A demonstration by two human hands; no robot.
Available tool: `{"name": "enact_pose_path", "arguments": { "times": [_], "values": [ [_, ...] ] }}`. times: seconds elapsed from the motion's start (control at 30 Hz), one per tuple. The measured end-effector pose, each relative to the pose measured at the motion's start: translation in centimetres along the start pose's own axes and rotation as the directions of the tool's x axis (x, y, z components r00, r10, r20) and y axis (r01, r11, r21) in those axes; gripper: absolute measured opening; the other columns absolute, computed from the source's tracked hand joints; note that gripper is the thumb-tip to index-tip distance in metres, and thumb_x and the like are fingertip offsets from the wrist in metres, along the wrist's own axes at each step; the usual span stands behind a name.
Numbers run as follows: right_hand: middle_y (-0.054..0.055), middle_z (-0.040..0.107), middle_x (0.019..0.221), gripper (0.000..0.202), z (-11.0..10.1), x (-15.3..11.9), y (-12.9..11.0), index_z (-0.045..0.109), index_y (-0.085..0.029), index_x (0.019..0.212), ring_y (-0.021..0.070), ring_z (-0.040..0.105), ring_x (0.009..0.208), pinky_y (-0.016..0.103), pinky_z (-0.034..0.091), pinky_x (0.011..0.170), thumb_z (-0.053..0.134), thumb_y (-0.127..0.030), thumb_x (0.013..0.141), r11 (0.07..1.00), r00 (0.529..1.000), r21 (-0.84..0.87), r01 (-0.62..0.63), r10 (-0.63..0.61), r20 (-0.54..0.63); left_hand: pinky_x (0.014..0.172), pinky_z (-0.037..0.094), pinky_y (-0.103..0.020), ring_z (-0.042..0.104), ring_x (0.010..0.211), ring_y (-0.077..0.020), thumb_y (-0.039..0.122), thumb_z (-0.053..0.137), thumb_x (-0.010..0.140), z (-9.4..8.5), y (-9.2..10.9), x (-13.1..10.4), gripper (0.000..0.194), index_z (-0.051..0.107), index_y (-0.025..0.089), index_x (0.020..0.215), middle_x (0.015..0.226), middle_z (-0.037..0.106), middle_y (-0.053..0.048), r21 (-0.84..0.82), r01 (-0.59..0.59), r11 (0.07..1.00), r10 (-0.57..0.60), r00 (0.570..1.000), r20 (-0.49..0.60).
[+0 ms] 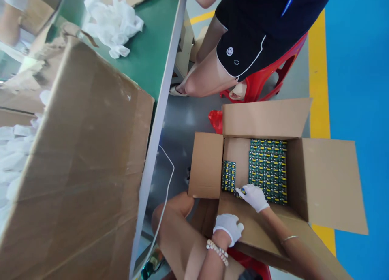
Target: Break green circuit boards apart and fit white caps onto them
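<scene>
An open cardboard box [263, 118] stands on the floor at the lower right. Inside it, rows of small green circuit boards [267, 166] with yellow parts fill the right side, and a smaller block of boards [228, 176] lies along the left wall. My right hand [254, 196], in a white glove, reaches into the box, its fingers closed on a small circuit board beside the smaller block. My left hand [228, 227], also gloved, rests at the box's near edge with its fingers curled; whatever it may hold is hidden.
A large cardboard box [91, 150] stands on the green workbench [154, 37] at the left, near crumpled white gloves [114, 24]. Another person [209, 69] sits on a red stool [258, 83] at the top. A white cable [168, 182] hangs beside the bench.
</scene>
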State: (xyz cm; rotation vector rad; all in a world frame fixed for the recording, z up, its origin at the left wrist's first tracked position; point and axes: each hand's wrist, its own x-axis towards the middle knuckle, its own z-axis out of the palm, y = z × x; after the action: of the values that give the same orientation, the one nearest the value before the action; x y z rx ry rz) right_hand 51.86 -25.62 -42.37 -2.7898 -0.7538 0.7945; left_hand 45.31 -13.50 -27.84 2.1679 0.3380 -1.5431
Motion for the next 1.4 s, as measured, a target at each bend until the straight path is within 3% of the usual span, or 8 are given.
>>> {"name": "enact_pose_path", "arguments": {
  "times": [0.1, 0.23, 0.5, 0.67, 0.87, 1.0, 1.2, 1.4],
  "values": [
    [0.012, 0.069, 0.076, 0.045, -0.5, -0.2, 0.5, 0.068, -0.017, 0.075, 0.0246, 0.064, 0.075, 0.028, 0.039, 0.06, 0.036, -0.047, 0.087, 0.998, 0.997, -0.019, -0.061, 0.062, 0.05, 0.094, 0.042, -0.035, 0.056, 0.109, -0.0248, 0.036, 0.037, 0.082, 0.0, 0.1, 0.0, 0.042, 0.059, 0.019, 0.114, 0.115, 0.063, -0.01, 0.0, -0.007, 1.0, 0.007, 1.0, 0.003],
    [0.015, 0.069, 0.082, 0.052, -1.9, 3.2, 2.0, 0.069, -0.015, 0.08, 0.0266, 0.065, 0.078, 0.03, 0.042, 0.062, 0.029, -0.047, 0.089, 0.99, 0.985, -0.042, -0.131, 0.135, 0.111, 0.094, 0.041, -0.035, 0.055, 0.109, -0.0256, 0.037, 0.038, 0.082, 0.3, 0.0, 0.0, 0.044, 0.059, 0.017, 0.115, 0.116, 0.063, -0.011, 0.004, -0.015, 1.0, 0.015, 1.0, 0.007],
    [0.007, 0.062, 0.103, 0.031, -4.3, 10.7, 0.0, 0.058, -0.015, 0.104, 0.0164, 0.06, 0.088, 0.037, 0.049, 0.079, 0.049, -0.039, 0.088, 0.998, 0.952, 0.009, 0.069, -0.069, 0.299, 0.094, 0.041, -0.037, 0.055, 0.11, -0.026, 0.037, 0.037, 0.083, 0.0, 0.2, 0.1, 0.042, 0.059, 0.018, 0.113, 0.115, 0.063, -0.011, 0.009, -0.019, 1.0, 0.019, 1.0, -0.001],
    [0.007, 0.059, 0.108, 0.029, -4.3, 10.1, -1.4, 0.056, -0.015, 0.108, 0.017, 0.059, 0.091, 0.038, 0.049, 0.08, 0.05, -0.036, 0.088, 0.984, 0.922, 0.039, 0.173, -0.176, 0.344, 0.094, 0.042, -0.036, 0.056, 0.109, -0.0252, 0.037, 0.037, 0.083, 0.0, 0.1, 0.2, 0.042, 0.059, 0.019, 0.114, 0.115, 0.064, -0.01, 0.006, -0.018, 1.0, 0.018, 1.0, 0.001],
    [0.016, 0.069, 0.093, 0.038, -6.0, 7.2, -0.7, 0.068, -0.012, 0.086, 0.0262, 0.062, 0.093, 0.035, 0.044, 0.08, 0.046, -0.044, 0.087, 0.958, 0.906, 0.061, 0.279, -0.284, 0.314, 0.094, 0.041, -0.036, 0.055, 0.11, -0.0252, 0.037, 0.038, 0.082, 0.0, 0.0, 0.2, 0.043, 0.058, 0.019, 0.115, 0.116, 0.063, -0.009, 0.005, -0.027, 1.0, 0.027, 1.0, -0.009],
    [0.015, 0.069, 0.093, 0.041, -6.9, 7.4, -0.3, 0.069, -0.014, 0.083, 0.0269, 0.061, 0.096, 0.034, 0.044, 0.081, 0.045, -0.047, 0.086, 0.955, 0.901, 0.068, 0.289, -0.295, 0.319, 0.094, 0.041, -0.037, 0.055, 0.11, -0.026, 0.037, 0.038, 0.082, 0.1, 0.2, 0.1, 0.042, 0.059, 0.019, 0.115, 0.116, 0.063, -0.01, -0.001, -0.04, 0.999, 0.04, 0.999, -0.019],
    [0.007, 0.062, 0.104, 0.028, -5.2, 12.0, -2.3, 0.06, -0.016, 0.1, 0.0166, 0.059, 0.091, 0.038, 0.048, 0.083, 0.049, -0.039, 0.088, 0.982, 0.896, 0.099, 0.161, -0.188, 0.403, 0.095, 0.041, -0.036, 0.055, 0.11, -0.0254, 0.036, 0.038, 0.083, 0.3, 0.1, 0.1, 0.042, 0.059, 0.019, 0.114, 0.116, 0.063, -0.009, -0.011, -0.037, 0.999, 0.036, 0.999, -0.023],
    [0.007, 0.057, 0.113, 0.028, -2.2, 14.3, -3.2, 0.054, -0.017, 0.112, 0.0181, 0.058, 0.095, 0.038, 0.05, 0.08, 0.051, -0.032, 0.088, 0.985, 0.914, 0.084, -0.151, 0.107, 0.392, 0.094, 0.042, -0.035, 0.056, 0.109, -0.0246, 0.036, 0.04, 0.082, 0.3, -0.3, 0.3, 0.04, 0.06, 0.02, 0.113, 0.115, 0.064, -0.007, -0.008, -0.013, 1.0, 0.012, 1.0, -0.003]
  ]
}}
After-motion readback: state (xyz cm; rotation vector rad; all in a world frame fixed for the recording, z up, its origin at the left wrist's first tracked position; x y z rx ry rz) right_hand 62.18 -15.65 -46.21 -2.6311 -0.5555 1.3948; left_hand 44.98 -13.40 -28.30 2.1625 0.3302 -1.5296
